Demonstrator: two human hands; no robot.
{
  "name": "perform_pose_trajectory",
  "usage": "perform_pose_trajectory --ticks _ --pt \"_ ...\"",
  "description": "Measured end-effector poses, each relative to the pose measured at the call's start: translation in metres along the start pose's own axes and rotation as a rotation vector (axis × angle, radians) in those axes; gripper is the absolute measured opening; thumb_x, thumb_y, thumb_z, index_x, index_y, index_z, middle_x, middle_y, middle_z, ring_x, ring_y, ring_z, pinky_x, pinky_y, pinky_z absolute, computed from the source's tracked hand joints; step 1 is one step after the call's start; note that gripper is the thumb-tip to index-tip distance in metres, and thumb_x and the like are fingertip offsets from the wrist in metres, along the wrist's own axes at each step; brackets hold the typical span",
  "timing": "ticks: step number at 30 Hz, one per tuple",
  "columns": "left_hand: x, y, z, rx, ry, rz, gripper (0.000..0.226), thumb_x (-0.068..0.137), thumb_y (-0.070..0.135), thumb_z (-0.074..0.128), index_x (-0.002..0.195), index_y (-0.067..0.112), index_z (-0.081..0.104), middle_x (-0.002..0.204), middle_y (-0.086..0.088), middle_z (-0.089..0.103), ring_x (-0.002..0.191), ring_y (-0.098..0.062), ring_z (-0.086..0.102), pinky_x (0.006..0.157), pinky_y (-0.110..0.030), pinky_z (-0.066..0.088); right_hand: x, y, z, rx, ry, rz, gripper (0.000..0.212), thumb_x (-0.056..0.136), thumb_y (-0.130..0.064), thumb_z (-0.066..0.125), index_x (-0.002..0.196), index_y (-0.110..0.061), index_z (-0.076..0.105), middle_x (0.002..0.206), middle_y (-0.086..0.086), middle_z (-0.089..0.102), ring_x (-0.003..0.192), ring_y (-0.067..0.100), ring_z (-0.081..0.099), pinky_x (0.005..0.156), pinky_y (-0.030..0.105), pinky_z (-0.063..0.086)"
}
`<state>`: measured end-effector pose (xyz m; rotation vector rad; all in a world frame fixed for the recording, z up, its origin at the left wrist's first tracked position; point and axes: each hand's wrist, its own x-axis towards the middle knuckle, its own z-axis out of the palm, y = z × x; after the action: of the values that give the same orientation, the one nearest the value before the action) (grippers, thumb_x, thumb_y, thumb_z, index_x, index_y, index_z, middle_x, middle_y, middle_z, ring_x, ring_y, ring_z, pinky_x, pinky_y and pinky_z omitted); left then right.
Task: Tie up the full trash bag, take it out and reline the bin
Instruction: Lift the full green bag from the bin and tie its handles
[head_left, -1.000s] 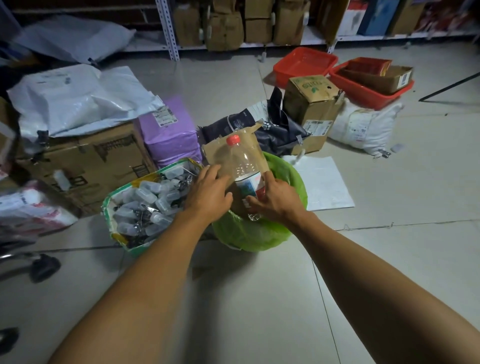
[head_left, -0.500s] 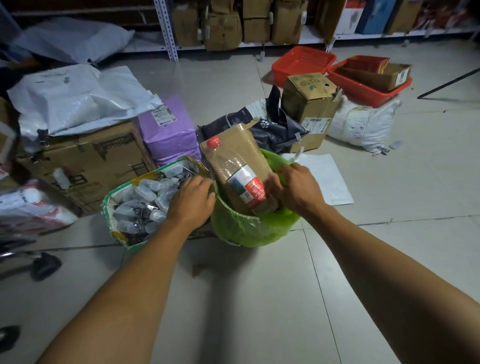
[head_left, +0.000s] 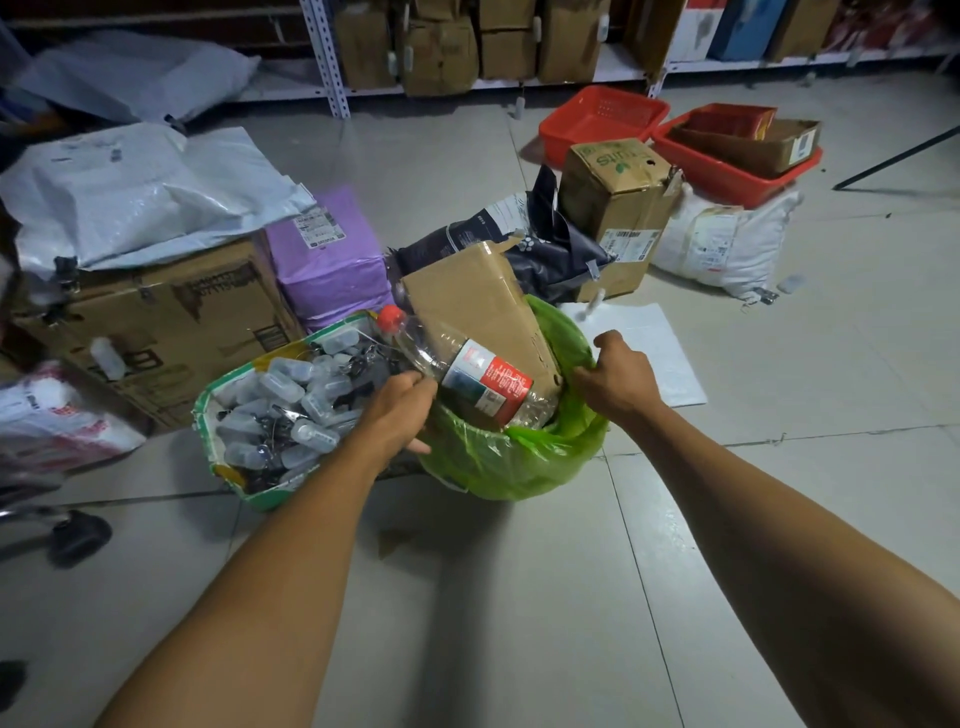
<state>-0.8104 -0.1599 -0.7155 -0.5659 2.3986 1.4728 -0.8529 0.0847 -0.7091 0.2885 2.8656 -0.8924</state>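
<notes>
Since a moment ago the clear, crumpled plastic bottle with red cap has tipped flatter and both hands have gone to the rim; gathering is judged begun; left hand curls on the near-left edge of the thin, glossy green trash bag, floor-standing, overfull with a stiff brown cardboard sheet; right hand pinches the right rim.

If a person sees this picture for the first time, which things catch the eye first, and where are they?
The bright green trash bag in the middle of the floor stands out first, with a clear plastic bottle and a cardboard piece sticking out of its top. The left hand and the right hand grip its rim on opposite sides. Behind, to the right, red baskets glow against the grey floor.
</notes>
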Motion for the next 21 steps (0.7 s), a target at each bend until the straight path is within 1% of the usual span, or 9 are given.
perform_pose_trajectory --ticks 3,6,9,11,13,15,17,19,21 --pt "0.002 -0.004 -0.005 -0.055 -0.11 -0.006 0.031 0.096 0.037 0.042 0.116 0.02 0.058 0.126 -0.009 0.055 0.109 -0.029 0.059 0.066 -0.041 0.062 -0.005 0.004 0.001 0.026 -0.038 0.068 0.043 0.08 -0.025 0.055 0.118 -0.006 0.046 0.107 0.017 0.061 0.093 0.034 0.059 0.08 0.043 0.054" --pt "0.005 -0.004 -0.005 -0.111 -0.095 0.028 0.03 0.096 0.037 0.044 0.121 0.025 0.055 0.134 -0.009 0.051 0.115 -0.031 0.055 0.069 -0.041 0.06 -0.01 0.007 0.001 0.013 -0.071 0.098 0.042 0.072 -0.035 0.054 0.106 -0.012 0.046 0.096 0.011 0.061 0.087 0.032 0.06 0.079 0.046 0.055" --pt "0.005 -0.002 -0.005 -0.11 -0.008 0.106 0.054 0.094 0.049 0.051 0.143 0.029 0.04 0.128 0.0 0.051 0.116 -0.025 0.054 0.073 -0.038 0.056 -0.009 0.009 -0.003 -0.076 -0.048 0.067 0.039 0.08 -0.048 0.049 0.099 -0.014 0.051 0.09 0.008 0.061 0.085 0.031 0.059 0.075 0.039 0.05" --pt "0.005 0.0 -0.005 -0.069 0.018 0.127 0.071 0.085 0.067 0.052 0.145 0.034 0.035 0.124 0.002 0.055 0.114 -0.023 0.056 0.085 -0.046 0.055 -0.006 0.012 -0.002 -0.055 -0.033 0.054 0.046 0.086 -0.057 0.041 0.091 -0.014 0.057 0.088 0.008 0.063 0.084 0.032 0.061 0.073 0.037 0.048" --pt "0.004 0.002 -0.005 -0.048 0.039 0.127 0.079 0.076 0.076 0.051 0.144 0.037 0.037 0.136 -0.003 0.055 0.12 -0.025 0.055 0.096 -0.054 0.049 -0.005 0.014 0.001 -0.031 -0.04 0.032 0.045 0.087 -0.053 0.042 0.08 -0.013 0.06 0.082 0.009 0.066 0.082 0.032 0.063 0.067 0.034 0.046" --pt "0.007 0.004 -0.005 -0.055 0.046 0.142 0.07 0.082 0.069 0.051 0.143 0.038 0.039 0.146 -0.005 0.048 0.128 -0.026 0.05 0.102 -0.054 0.044 -0.006 0.015 0.002 -0.047 -0.046 0.032 0.037 0.083 -0.043 0.048 0.074 -0.011 0.062 0.075 0.009 0.067 0.077 0.031 0.064 0.061 0.03 0.043" --pt "0.01 0.004 -0.006 -0.034 0.063 0.155 0.058 0.091 0.058 0.049 0.144 0.035 0.04 0.149 -0.005 0.044 0.131 -0.026 0.047 0.106 -0.05 0.041 -0.005 0.014 0.003 -0.063 -0.027 0.041 0.04 0.084 -0.048 0.048 0.075 -0.012 0.063 0.076 0.008 0.067 0.077 0.031 0.064 0.061 0.031 0.044" --pt "0.011 0.004 -0.005 0.013 0.088 0.159 0.05 0.096 0.049 0.043 0.144 0.032 0.042 0.148 -0.005 0.046 0.13 -0.025 0.047 0.106 -0.046 0.039 -0.004 0.011 0.005 -0.051 0.003 0.049 0.046 0.086 -0.058 0.046 0.087 -0.014 0.06 0.084 0.007 0.067 0.081 0.03 0.063 0.07 0.035 0.049" --pt "0.009 0.005 -0.005 0.045 0.117 0.146 0.046 0.099 0.043 0.037 0.142 0.031 0.044 0.144 -0.004 0.049 0.125 -0.024 0.048 0.103 -0.044 0.04 -0.004 0.007 0.009 0.021 -0.007 0.049 0.039 0.086 -0.051 0.05 0.1 -0.015 0.056 0.09 0.007 0.066 0.082 0.03 0.064 0.076 0.039 0.054"
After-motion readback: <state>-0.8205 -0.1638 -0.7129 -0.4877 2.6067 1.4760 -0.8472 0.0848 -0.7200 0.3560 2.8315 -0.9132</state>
